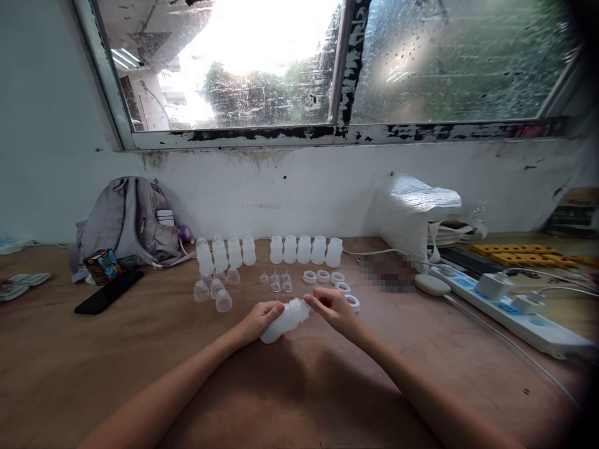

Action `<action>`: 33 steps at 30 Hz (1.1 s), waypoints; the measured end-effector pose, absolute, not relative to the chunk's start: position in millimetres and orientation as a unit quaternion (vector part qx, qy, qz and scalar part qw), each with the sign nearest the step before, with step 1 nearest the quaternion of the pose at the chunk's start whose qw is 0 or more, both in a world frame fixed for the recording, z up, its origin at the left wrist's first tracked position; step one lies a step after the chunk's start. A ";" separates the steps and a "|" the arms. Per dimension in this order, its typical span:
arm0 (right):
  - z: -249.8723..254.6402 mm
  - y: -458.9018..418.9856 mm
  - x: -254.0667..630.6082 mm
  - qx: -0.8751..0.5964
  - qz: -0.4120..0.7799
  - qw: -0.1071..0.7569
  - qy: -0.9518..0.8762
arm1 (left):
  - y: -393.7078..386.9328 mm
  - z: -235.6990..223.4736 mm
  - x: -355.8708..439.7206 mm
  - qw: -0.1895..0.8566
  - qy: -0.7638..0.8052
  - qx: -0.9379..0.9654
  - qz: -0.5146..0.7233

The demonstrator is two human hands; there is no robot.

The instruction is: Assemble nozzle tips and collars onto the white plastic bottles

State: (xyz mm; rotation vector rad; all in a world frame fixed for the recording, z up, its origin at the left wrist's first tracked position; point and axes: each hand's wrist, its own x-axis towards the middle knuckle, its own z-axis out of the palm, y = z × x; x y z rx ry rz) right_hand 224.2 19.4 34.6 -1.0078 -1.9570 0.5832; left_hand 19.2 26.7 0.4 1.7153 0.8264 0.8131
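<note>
My left hand [264,317] is wrapped round a milky baby bottle [277,329], which tilts with its neck up and to the right. A pale collar [297,309] sits at the bottle's neck. The fingers of my right hand [331,307] are pinched together close to the mouth end; what they hold there is too small to make out. Beyond my hands lie several clear teats [275,287]. White rings [342,287] form a curved row beside my right hand, the nearest partly hidden behind it.
Several open bottles [304,250] and several capped bottles [234,251] line the back. Clear dome caps [223,301] stand left of the teats. A phone [108,292], small box [103,267] and backpack [128,221] are left; a power strip [515,312] with cables and a white bag [407,218] are right.
</note>
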 end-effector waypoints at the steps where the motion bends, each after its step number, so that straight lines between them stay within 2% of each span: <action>1: 35.5 19.0 225.5 -0.405 0.215 0.409 -0.789 | 26.4 0.6 19.1 0.503 0.345 0.717 0.336; 12: 40.1 15.8 226.8 -0.390 0.187 0.379 -0.818 | 26.4 2.3 19.1 0.521 0.342 0.708 0.332; 17: 43.3 16.2 228.2 -0.379 0.233 0.385 -0.808 | 23.8 7.0 20.8 0.490 0.351 0.729 0.325; 24: 35.0 20.3 228.3 -0.411 0.182 0.364 -0.816 | 20.7 10.3 24.2 0.436 0.364 0.755 0.328; 28: 37.1 21.6 231.8 -0.393 0.284 0.389 -0.783 | 24.2 2.2 24.4 0.466 0.353 0.736 0.343; 33: 43.3 18.9 230.4 -0.279 0.468 0.337 -0.768 | 20.9 4.2 22.4 0.516 0.280 0.735 0.340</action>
